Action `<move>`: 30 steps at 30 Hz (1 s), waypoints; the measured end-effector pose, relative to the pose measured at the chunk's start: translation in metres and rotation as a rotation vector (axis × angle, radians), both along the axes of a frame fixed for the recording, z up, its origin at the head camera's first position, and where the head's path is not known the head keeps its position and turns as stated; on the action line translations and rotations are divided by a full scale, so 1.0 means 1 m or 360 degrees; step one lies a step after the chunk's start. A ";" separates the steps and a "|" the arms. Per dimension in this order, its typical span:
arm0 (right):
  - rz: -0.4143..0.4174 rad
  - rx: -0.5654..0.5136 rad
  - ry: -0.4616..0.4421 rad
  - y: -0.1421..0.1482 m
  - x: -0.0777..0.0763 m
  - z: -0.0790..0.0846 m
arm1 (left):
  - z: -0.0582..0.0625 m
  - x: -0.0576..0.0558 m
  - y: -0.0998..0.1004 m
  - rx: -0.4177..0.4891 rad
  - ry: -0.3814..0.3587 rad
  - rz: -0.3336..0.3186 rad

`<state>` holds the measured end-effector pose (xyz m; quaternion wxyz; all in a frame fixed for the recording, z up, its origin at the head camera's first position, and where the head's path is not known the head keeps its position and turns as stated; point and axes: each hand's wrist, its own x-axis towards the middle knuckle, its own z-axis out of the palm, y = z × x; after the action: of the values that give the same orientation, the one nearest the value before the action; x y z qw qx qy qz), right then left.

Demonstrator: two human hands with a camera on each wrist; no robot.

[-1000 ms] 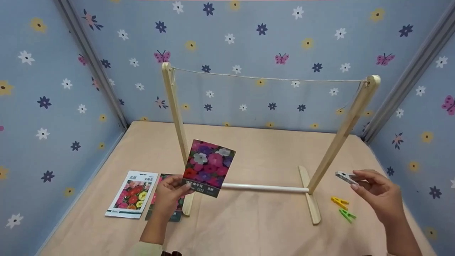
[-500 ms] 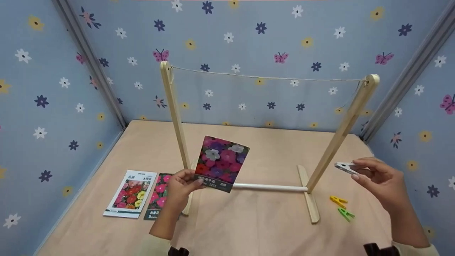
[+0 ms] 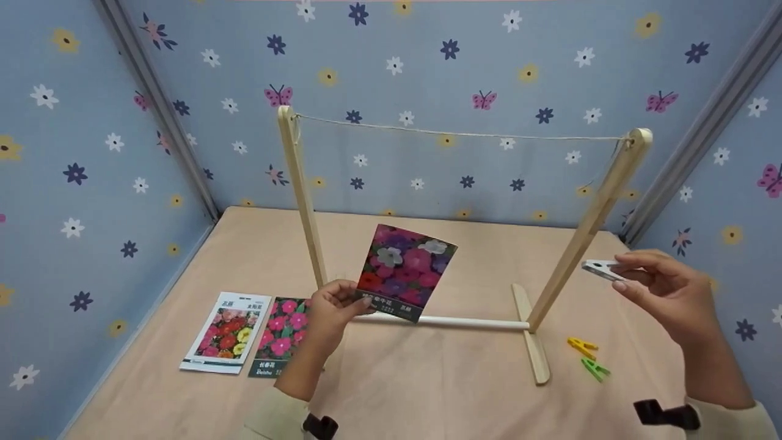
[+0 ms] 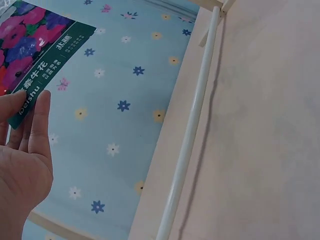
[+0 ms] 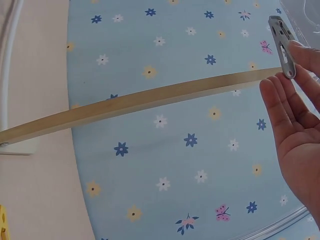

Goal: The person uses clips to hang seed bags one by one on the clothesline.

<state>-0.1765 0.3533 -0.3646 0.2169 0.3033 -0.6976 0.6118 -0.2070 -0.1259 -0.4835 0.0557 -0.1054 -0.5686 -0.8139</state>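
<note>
One flower packet [image 3: 406,269] is pinched at its lower left corner by the left hand [image 3: 333,313], raised above the table [image 3: 440,391]; the right hand [image 3: 675,299] pinches a grey clip [image 3: 600,269] by one end, also aloft, and a yellow peg [image 3: 582,347] and a green peg [image 3: 594,369] lie near the wooden foot [image 3: 539,359]

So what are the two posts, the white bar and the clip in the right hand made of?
Posts: probably wood, smooth and matt, judging by the pale tan colour. White bar: perhaps plastic or painted; its smooth, faintly shiny surface leaves that open. Clip: likely metal, given the silvery grey sheen, though grey plastic is possible.
</note>
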 end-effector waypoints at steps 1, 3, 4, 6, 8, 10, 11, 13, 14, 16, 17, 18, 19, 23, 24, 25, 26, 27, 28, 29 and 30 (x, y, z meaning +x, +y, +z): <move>0.0004 0.0008 0.0015 0.000 0.000 0.002 | 0.001 -0.001 0.001 0.0012 0.0011 -0.0009; 0.0017 0.0024 0.0041 0.000 -0.001 0.006 | 0.005 -0.002 0.004 0.0034 0.0031 -0.0034; 0.0017 0.0036 0.0045 0.000 -0.001 0.008 | 0.006 -0.002 0.005 0.0035 0.0041 -0.0044; -0.0050 0.0134 0.0072 0.000 -0.001 0.013 | 0.010 -0.004 0.008 0.0037 0.0053 -0.0060; -0.0127 0.0227 0.0087 0.000 -0.001 0.019 | 0.013 -0.005 0.011 0.0017 0.0063 -0.0071; -0.0207 0.0324 0.0103 -0.001 -0.001 0.025 | 0.016 -0.007 0.014 0.0010 0.0073 -0.0078; -0.0238 0.0360 0.0112 -0.002 -0.001 0.028 | 0.017 -0.008 0.016 0.0009 0.0078 -0.0079; -0.0233 0.0355 0.0111 -0.004 -0.001 0.036 | 0.019 -0.009 0.020 0.0015 0.0086 -0.0082; -0.0227 0.0356 0.0112 -0.005 -0.002 0.040 | 0.021 -0.010 0.023 0.0022 0.0090 -0.0082; -0.0203 0.0340 0.0116 -0.007 -0.003 0.047 | 0.022 -0.012 0.027 0.0032 0.0091 -0.0082; -0.0186 0.0325 0.0120 -0.008 -0.004 0.050 | 0.023 -0.013 0.029 0.0032 0.0092 -0.0085; -0.0179 0.0321 0.0125 -0.009 -0.005 0.054 | 0.023 -0.014 0.032 0.0034 0.0092 -0.0090; -0.0176 0.0320 0.0132 -0.009 -0.006 0.057 | 0.024 -0.015 0.034 0.0035 0.0093 -0.0101; -0.0172 0.0303 0.0161 -0.008 -0.008 0.069 | 0.026 -0.020 0.044 0.0014 0.0110 -0.0135; -0.0181 0.0310 0.0164 -0.008 -0.008 0.072 | 0.027 -0.021 0.047 0.0010 0.0113 -0.0139; -0.0195 0.0317 0.0166 -0.008 -0.008 0.076 | 0.028 -0.022 0.049 0.0007 0.0114 -0.0143; -0.0209 0.0326 0.0166 -0.008 -0.009 0.079 | 0.029 -0.023 0.052 0.0007 0.0112 -0.0142; -0.0242 0.0357 0.0166 -0.008 -0.009 0.083 | 0.030 -0.024 0.054 0.0007 0.0113 -0.0141; -0.0276 0.0393 0.0168 -0.008 -0.009 0.086 | 0.031 -0.025 0.057 0.0009 0.0108 -0.0142; -0.0293 0.0417 0.0175 -0.008 -0.010 0.090 | 0.033 -0.026 0.059 0.0013 0.0101 -0.0147; -0.0334 0.0456 0.0175 -0.009 -0.010 0.093 | 0.034 -0.026 0.062 0.0015 0.0094 -0.0153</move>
<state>-0.1865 0.3447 -0.2715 0.2720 0.2896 -0.7925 0.4628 -0.2333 -0.0641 -0.4496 0.0337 -0.1564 -0.5573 -0.8148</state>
